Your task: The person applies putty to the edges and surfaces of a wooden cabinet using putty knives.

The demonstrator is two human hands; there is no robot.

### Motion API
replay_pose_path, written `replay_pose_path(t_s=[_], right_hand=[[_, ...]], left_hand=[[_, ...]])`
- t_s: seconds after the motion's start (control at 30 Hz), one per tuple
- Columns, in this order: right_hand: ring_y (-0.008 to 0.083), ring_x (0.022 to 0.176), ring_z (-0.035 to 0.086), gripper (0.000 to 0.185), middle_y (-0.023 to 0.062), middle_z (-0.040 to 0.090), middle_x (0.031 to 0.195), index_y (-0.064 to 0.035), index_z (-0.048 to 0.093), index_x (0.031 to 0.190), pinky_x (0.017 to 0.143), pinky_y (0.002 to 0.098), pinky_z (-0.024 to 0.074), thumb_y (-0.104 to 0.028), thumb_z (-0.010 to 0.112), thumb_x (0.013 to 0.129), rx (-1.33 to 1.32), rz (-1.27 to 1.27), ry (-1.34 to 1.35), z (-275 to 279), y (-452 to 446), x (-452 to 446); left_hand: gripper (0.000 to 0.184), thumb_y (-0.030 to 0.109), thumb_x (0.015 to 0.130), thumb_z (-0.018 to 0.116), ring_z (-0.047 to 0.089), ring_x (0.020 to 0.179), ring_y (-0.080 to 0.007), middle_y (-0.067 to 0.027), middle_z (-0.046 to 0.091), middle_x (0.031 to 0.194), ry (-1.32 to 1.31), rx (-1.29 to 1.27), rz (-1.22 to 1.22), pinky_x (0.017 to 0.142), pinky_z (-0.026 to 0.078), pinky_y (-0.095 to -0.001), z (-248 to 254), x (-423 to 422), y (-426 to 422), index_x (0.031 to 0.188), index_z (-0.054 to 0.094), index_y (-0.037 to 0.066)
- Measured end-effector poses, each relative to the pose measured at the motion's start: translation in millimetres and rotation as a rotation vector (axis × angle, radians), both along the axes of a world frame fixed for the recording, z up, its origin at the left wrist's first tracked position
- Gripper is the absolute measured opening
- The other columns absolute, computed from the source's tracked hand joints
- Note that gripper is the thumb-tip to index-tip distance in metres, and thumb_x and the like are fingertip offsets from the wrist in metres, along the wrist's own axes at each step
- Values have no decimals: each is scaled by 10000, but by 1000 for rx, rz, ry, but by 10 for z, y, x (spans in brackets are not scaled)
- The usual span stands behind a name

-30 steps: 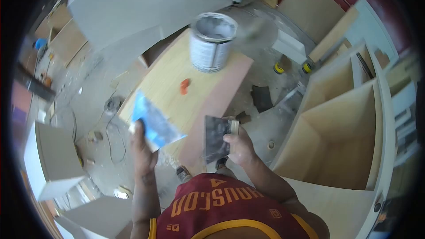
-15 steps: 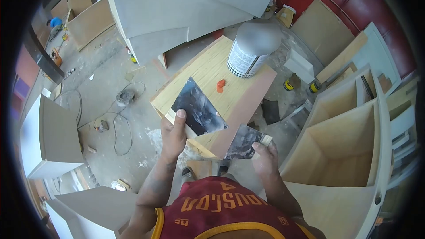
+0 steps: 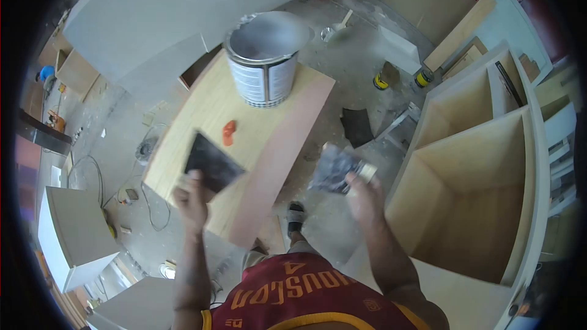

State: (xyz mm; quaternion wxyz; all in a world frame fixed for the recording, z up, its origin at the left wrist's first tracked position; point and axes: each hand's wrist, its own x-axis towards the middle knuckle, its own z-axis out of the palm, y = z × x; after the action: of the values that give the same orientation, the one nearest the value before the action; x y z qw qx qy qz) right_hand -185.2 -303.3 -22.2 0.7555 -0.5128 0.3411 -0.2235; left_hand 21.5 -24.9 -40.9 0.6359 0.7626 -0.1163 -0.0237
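My left hand (image 3: 193,203) is closed on a dark, flat putty spreader (image 3: 212,164), thumb on its near edge, over the left part of a pale wood board (image 3: 260,186). A second putty spreader (image 3: 335,170), smeared grey with a pale handle strip, is gripped in my right hand (image 3: 365,198), out past the board's right edge above the floor. Both blades are somewhat blurred. On the board lies a small orange-red lump of paste (image 3: 229,132). Behind it stands an open metal can (image 3: 260,79) with a grey-smeared inside.
An open wooden cabinet carcass (image 3: 468,201) stands close on my right. Large grey panels (image 3: 153,18) rise beyond the board. On the floor are yellow-banded cans (image 3: 381,80), a dark sheet (image 3: 357,127) and a loose cable (image 3: 150,205). A white box (image 3: 76,232) sits at left.
My hands have moved apart, the left leftward and the right a little up, each still holding its spreader. The view has shifted, so the can and board appear further left. The can's open top now shows.
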Motion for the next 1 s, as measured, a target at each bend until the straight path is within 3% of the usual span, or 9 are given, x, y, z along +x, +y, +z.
replay_pose_path(t_s=[0.07, 0.13, 0.17, 0.23, 0.33, 0.43, 0.5, 0.53, 1.0], right_hand=[[133, 916, 602, 398, 31, 639, 1092, -15, 586, 1328, 888, 307, 503, -13, 559, 931, -72, 100, -69, -157, -719, 183], [176, 962, 634, 401, 66, 663, 1133, -27, 596, 1319, 891, 314, 504, -15, 577, 919, -849, 187, 77, -410, -1308, 468], [176, 962, 634, 401, 66, 663, 1133, -27, 596, 1319, 891, 314, 504, -15, 577, 919, -842, 204, 90, -483, -1475, 643], [246, 1035, 653, 409, 102, 670, 1150, -35, 604, 1309, 892, 344, 508, -52, 623, 901, -1265, 241, 97, -619, -1692, 944], [278, 1088, 645, 421, 102, 670, 1178, -56, 623, 1287, 883, 367, 513, -91, 670, 871, -1580, 291, 207, -768, -1903, 1163], [343, 1148, 589, 462, 157, 600, 1304, -41, 580, 1333, 971, 443, 467, -29, 601, 871, -1666, 429, 211, -812, -1986, 1297], [325, 1143, 592, 472, 138, 606, 1294, -49, 585, 1331, 962, 446, 466, -38, 619, 860, -1712, 435, 206, -848, -2001, 1384], [307, 1139, 596, 482, 120, 612, 1285, -57, 591, 1328, 954, 449, 464, -47, 637, 849, -1753, 433, 195, -862, -1999, 1422], [266, 1147, 590, 486, 67, 625, 1278, -79, 621, 1307, 953, 402, 414, -71, 623, 821, -1751, 443, 285, -509, -1844, 1526]], left_hand=[[411, 322, 1030, 572, 423, 541, -15, 77, 522, 603, 38, -28, 149, 487, 286, -234, -236, 256, 82, 660, 572, 144], [345, 348, 1037, 551, 502, 607, -20, 65, 600, 699, 43, -112, 218, 540, 352, -210, -487, 431, 180, 821, 662, 104], [316, 341, 1037, 551, 571, 703, -43, 26, 658, 836, 90, -158, 272, 613, 429, -211, -494, 443, 123, 967, 684, 63], [319, 338, 1037, 549, 611, 796, -66, -6, 675, 962, 190, -299, 309, 705, 481, -221, -636, 461, 129, 1061, 662, 41], [330, 343, 1037, 547, 614, 816, -75, -14, 671, 985, 208, -234, 418, 741, 494, -233, -795, 452, 126, 1063, 655, 33], [347, 356, 1034, 551, 606, 801, -75, -12, 673, 933, 158, -142, 449, 720, 479, -230, -923, 437, 236, 1007, 668, 30], [356, 367, 1028, 562, 583, 767, -68, 3, 655, 870, 41, 22, 437, 685, 457, -228, -910, 444, 236, 944, 669, 38], [363, 375, 1026, 564, 575, 753, -67, 7, 648, 862, 71, -80, 504, 678, 450, -227, -767, 429, 32, 942, 667, 37], [389, 369, 1038, 539, 567, 815, -69, -13, 642, 929, -24, 93, 469, 714, 441, -223, -994, 416, 335, 1037, 649, -4]])
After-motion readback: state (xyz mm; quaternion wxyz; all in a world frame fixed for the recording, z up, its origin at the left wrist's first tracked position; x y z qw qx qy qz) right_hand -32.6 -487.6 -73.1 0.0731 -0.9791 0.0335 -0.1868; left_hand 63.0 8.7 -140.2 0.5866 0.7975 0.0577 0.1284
